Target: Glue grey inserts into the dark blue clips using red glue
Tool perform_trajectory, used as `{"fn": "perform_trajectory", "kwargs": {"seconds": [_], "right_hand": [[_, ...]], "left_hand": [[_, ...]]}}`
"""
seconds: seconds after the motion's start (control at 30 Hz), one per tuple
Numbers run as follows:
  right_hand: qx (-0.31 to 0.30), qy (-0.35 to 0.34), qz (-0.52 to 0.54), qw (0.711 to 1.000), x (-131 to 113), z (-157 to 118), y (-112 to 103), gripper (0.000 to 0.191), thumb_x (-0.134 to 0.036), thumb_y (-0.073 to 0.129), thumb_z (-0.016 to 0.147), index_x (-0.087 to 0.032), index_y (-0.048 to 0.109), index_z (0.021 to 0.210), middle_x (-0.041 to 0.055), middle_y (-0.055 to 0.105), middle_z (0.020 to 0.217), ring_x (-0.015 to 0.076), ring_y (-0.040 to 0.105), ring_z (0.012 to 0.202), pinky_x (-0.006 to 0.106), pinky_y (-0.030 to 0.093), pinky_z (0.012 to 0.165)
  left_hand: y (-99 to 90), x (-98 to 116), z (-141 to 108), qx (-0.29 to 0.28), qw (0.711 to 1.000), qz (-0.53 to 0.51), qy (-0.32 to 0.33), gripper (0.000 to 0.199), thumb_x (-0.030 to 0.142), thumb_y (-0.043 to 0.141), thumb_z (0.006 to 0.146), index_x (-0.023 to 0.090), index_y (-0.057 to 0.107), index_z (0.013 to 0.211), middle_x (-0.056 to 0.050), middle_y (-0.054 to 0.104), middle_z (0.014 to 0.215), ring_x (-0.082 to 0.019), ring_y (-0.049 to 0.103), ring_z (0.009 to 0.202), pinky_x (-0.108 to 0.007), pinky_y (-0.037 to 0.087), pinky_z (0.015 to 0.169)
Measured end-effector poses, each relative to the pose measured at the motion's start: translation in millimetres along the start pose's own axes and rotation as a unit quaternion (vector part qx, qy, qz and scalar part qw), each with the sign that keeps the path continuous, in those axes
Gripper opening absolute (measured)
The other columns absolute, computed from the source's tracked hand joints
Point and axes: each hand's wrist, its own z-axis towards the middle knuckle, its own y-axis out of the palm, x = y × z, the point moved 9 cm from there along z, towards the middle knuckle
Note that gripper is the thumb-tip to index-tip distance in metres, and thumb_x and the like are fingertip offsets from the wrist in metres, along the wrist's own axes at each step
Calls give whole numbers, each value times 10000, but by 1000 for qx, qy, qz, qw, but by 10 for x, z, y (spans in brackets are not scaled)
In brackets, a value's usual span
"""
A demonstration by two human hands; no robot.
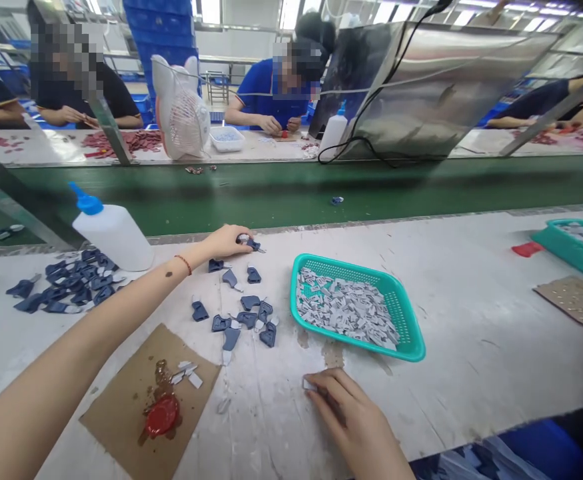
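My left hand (pixel 230 241) reaches to the far side of the table, its fingers closed on a dark blue plastic part (pixel 252 245) with a light tip. My right hand (pixel 348 415) pinches a small light-grey plastic piece (pixel 310 385) near the front of the table. Between the hands lie several loose dark blue parts (pixel 230 339), some with whitish ends. Beyond my right hand stands a green basket (pixel 411 333) of small grey pieces (pixel 356 310). Under my left forearm, a cardboard sheet (pixel 121 407) bears a red round cap (pixel 162 415), brownish wet smears and some grey pieces (pixel 187 373).
A white bottle (pixel 116 237) with a blue nozzle stands by a heap of blue parts (pixel 74 283) at left. Another green basket (pixel 578 250) and a brown board (pixel 574 307) are at right. Past the green belt (pixel 251 193), a person in blue (pixel 266 90) works.
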Motion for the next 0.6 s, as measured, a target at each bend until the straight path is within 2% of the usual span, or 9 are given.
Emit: {"fn": "perform_trajectory", "kwargs": {"seconds": [0.07, 0.17, 0.27, 0.37, 0.47, 0.53, 0.6], "right_hand": [[9, -18, -23, 1000, -36, 28, -9, 200, -312, 465, 935, -244, 653, 941, 57, 652, 950, 191, 660, 882, 303, 528, 771], [27, -42, -51, 997, -115, 54, -48, 202, -313, 473, 923, -231, 652, 878, 67, 661, 900, 196, 665, 821, 303, 540, 722], [34, -63, -62, 995, -232, 67, -59, 185, -326, 503, 910, -227, 646, 850, 63, 663, 852, 195, 653, 754, 302, 535, 676], [39, -79, -45, 995, -420, 87, -26, 146, -349, 557, 898, -236, 644, 871, 44, 649, 830, 187, 618, 720, 300, 511, 675], [23, -116, -8, 993, -765, 136, 111, 121, -343, 584, 896, -239, 643, 876, 39, 643, 839, 186, 603, 734, 297, 491, 691], [-26, -152, 12, 988, -1075, 175, 304, 102, -315, 577, 904, -237, 638, 878, 36, 643, 852, 181, 610, 761, 285, 488, 693], [-85, -181, 24, 980, -1388, 203, 525, 96, -279, 547, 922, -234, 625, 890, 33, 642, 872, 172, 619, 799, 270, 490, 706]], "left_hand": [[-67, -30, -165, 17, 999, -21, -17, 385, 438, 682, 726, 214, 689, 1039, -34, 723, 941, -239, 645, 843, -305, 479, 773], [-299, -150, -523, 102, 990, -55, -84, 337, 368, 562, 827, 178, 622, 1099, -70, 686, 1017, -237, 624, 899, -330, 475, 821], [-495, -317, -1057, 169, 966, -101, -169, 282, 224, 452, 856, 128, 570, 1093, -98, 652, 979, -207, 625, 841, -322, 492, 776], [-562, -378, -1633, 167, 948, -172, -209, 272, 225, 443, 863, 137, 583, 1078, -63, 638, 861, -160, 615, 689, -276, 505, 644], [-612, -323, -2181, 176, 916, -298, -202, 265, 295, 524, 846, 175, 652, 1045, -54, 643, 933, -140, 595, 677, -278, 526, 670], [-605, -302, -2529, 189, 885, -369, -214, 284, 325, 600, 811, 191, 688, 1045, -52, 656, 945, -148, 594, 696, -299, 532, 723], [-498, -311, -2845, 183, 854, -419, -247, 316, 352, 663, 781, 198, 710, 1054, -51, 682, 897, -171, 616, 732, -308, 529, 741]]}}
